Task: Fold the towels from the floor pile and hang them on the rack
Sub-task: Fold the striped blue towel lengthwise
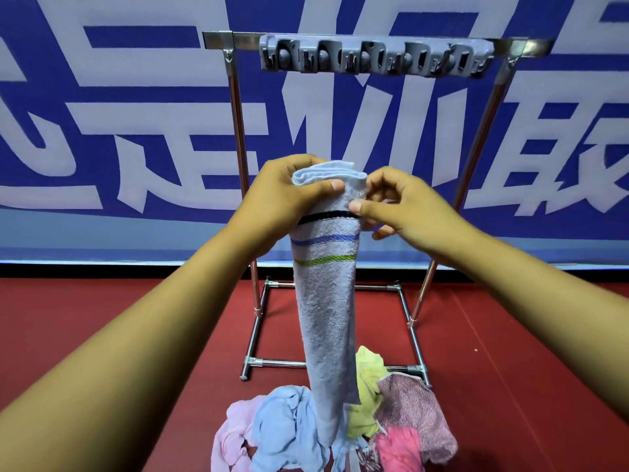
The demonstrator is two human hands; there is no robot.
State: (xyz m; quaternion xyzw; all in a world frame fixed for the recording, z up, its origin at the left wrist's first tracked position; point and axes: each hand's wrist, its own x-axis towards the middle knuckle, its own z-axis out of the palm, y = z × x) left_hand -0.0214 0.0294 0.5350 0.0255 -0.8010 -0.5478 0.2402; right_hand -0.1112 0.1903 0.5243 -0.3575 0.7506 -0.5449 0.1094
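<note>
Gripping towel (323, 301) top, left hand (282, 195); right hand (398, 206) pinching edge.

Both bare forearms reach in from 7 and 5 o'clock to meet mid-frame, left hand (289, 189) curled with its thumb pinching, right hand (398, 202) at 3 o'clock of it pinching with thumb and fingertips.

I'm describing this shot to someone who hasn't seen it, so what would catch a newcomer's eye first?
Dead centre, a pale grey striped towel hangs long and narrow, its folded top pinched between the left hand and the right hand. Behind it stands a metal rack with a grey clip holder on its top bar, against a blue banner. Below, a heap of coloured towels lies on the red floor.
</note>
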